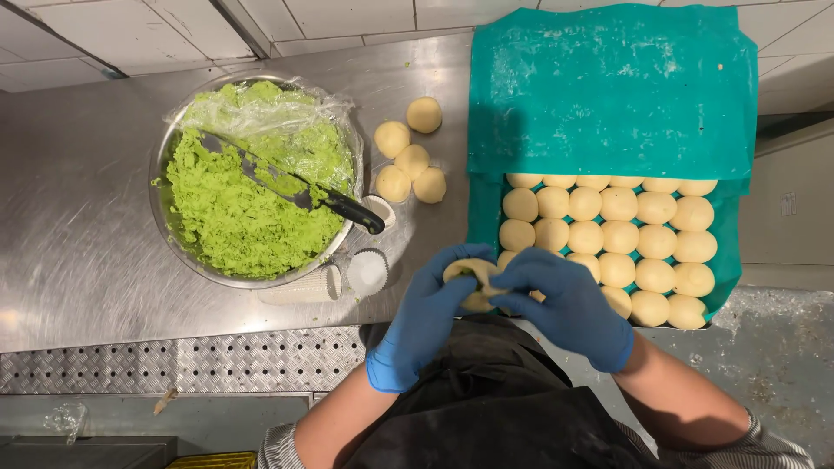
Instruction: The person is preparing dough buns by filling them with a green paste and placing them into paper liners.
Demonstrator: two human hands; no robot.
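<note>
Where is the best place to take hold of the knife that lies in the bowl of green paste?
Probably by the black handle, coming from the bowl's right rim. It sticks out over the rim, free and clean, while the blade lies smeared in the green paste.

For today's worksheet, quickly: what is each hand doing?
Left hand: closed on the flattened pale dough piece.
Right hand: fingers pinching that dough.

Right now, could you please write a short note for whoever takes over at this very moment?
Left hand and right hand, both in blue gloves, pinch one dough piece closed between them.
Bowl of green filling with a black-handled knife sits on the left of the steel counter; paper cups beside it.
Five dough balls lie loose.
Rows of balls fill the tray on the teal cloth.
</note>
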